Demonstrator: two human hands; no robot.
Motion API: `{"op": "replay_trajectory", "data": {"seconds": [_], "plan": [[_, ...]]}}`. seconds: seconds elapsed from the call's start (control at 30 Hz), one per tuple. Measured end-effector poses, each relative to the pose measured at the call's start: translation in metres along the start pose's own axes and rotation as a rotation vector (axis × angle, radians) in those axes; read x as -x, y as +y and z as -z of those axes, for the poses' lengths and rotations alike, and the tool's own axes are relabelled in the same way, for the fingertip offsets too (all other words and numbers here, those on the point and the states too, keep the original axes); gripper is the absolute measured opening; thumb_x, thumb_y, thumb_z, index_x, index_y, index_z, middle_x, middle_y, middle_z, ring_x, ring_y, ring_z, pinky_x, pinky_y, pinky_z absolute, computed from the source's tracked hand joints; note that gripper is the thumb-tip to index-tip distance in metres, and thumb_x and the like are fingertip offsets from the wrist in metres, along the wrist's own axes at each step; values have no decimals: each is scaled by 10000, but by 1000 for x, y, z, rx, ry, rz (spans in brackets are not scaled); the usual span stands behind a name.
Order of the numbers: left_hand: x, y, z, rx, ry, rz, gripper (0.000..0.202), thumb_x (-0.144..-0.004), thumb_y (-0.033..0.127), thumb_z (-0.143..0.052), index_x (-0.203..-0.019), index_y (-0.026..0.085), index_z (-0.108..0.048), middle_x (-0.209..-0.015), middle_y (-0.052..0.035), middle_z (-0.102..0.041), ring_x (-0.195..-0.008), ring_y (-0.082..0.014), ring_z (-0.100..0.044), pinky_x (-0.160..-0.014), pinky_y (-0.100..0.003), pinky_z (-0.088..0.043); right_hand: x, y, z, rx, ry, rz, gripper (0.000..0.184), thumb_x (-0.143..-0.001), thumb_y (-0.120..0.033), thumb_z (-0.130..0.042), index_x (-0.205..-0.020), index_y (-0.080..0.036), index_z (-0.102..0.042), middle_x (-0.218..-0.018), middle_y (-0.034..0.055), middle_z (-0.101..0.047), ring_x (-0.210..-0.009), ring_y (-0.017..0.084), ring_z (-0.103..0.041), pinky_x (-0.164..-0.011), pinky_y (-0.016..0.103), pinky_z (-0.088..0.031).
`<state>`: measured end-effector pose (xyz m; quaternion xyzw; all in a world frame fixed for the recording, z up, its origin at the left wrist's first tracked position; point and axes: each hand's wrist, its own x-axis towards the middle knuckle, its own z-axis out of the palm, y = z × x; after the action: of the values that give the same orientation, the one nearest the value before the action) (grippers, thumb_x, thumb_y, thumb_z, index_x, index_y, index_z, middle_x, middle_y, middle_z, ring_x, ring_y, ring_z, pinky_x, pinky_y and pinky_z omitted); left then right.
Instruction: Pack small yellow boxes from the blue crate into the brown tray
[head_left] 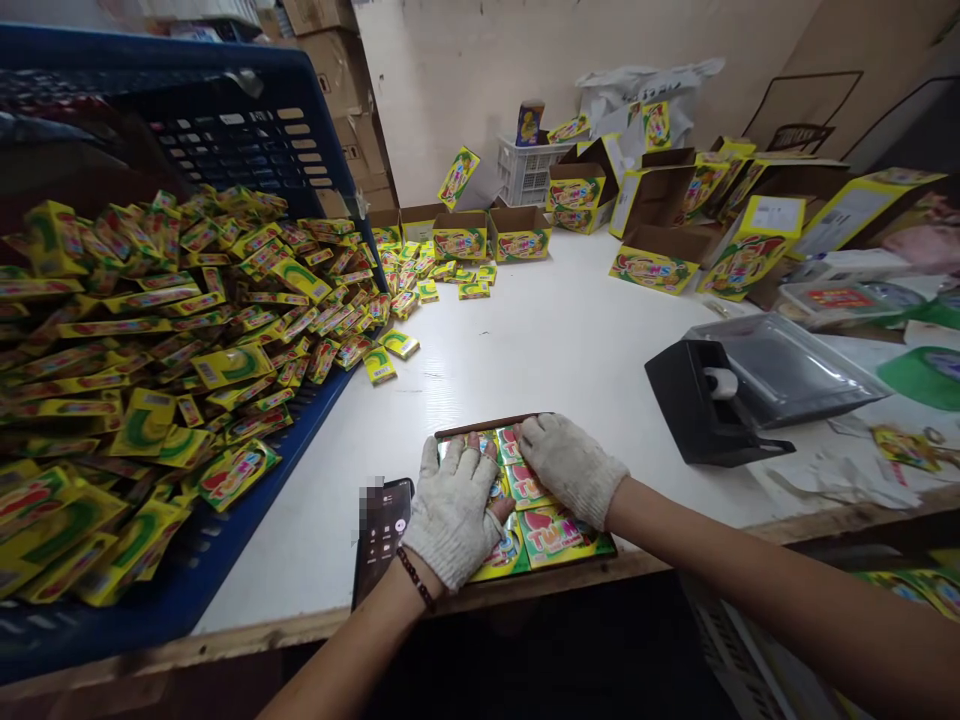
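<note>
White table (540,340), near edge: gloved left hand (450,515) and right hand (571,468) are pressing, palms open and gripping nothing, yellow-green packets (551,530) flat in a shallow brown tray (487,424), seemingly levelling them.

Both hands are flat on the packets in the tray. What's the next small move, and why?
Probably slide the right hand back to press the near packets flat. It and the left hand lie open on the far rows of the tray, leaving those near ones uncovered.
</note>
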<state>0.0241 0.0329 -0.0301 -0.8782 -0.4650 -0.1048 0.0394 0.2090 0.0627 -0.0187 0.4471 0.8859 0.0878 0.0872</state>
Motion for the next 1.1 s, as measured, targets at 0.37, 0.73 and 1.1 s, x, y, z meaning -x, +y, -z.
{"op": "replay_trajectory", "data": {"seconds": [0.37, 0.73, 1.1], "plan": [[-3, 4, 8, 68, 10, -21, 542, -837, 496, -607, -1265, 166, -575, -1346, -180, -567, -1265, -410, -472, -1098, -702, -219, -6, 71, 16, -565, 210, -170, 434, -816, -10, -421, -1159, -138, -653, -1142, 121, -677, -1042, 204, -630, -930, 330, -495], [-64, 25, -24, 245, -45, -337, 512, -883, 441, -539, -1290, 129, -524, -1392, -148, -526, -1328, -323, -413, -1154, -506, -281, -1, 66, -26, -814, 6, -406, 295, -854, -94, -427, -971, -134, -696, -962, 94, -736, -875, 186, -653, -809, 263, -473], [-68, 26, -18, 269, -58, -366, 575, -767, 542, -625, -1183, 151, -560, -1310, -140, -540, -1240, -313, -451, -1089, -467, -345, 0, 64, -22, -747, 20, -405, 298, -861, -90, -436, -1009, -123, -692, -1033, 116, -726, -969, 205, -640, -872, 273, -445]]}}
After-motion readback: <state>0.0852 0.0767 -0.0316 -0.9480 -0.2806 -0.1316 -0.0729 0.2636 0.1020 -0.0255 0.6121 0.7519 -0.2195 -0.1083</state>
